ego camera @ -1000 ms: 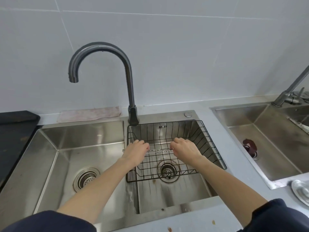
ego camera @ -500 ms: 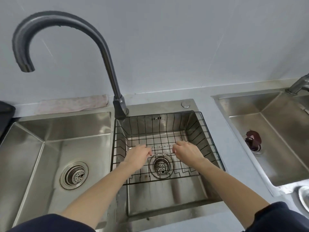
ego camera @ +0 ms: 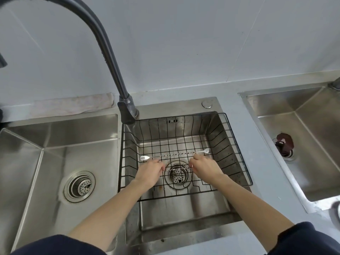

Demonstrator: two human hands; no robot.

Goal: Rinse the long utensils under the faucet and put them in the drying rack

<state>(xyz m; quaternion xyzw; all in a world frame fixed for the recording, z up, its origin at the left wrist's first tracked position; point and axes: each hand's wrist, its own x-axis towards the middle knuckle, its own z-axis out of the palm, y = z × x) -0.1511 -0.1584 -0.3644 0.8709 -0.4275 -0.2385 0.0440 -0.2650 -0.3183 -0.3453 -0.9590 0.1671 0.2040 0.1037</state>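
Observation:
A black wire drying rack (ego camera: 237, 144) sits in the right basin of the double sink. One long twisted-stem utensil (ego camera: 174, 154), with a small fork end at left and a spoon end at right, lies across the rack floor. My left hand (ego camera: 150, 172) and my right hand (ego camera: 204, 167) each pinch an end of a second twisted utensil (ego camera: 176, 169) low in the rack, over the drain. The dark gooseneck faucet (ego camera: 110, 59) arches up and left; no water runs.
The left basin (ego camera: 55, 144) has a drain strainer. A pinkish cloth (ego camera: 73, 106) lies behind it on the ledge. Another sink (ego camera: 303, 126) at right holds a dark stopper (ego camera: 284, 143). Grey counter runs between the sinks.
The view moved closer and down. Both hands sank lower into the rack with the second utensil; the first utensil now shows lying behind them.

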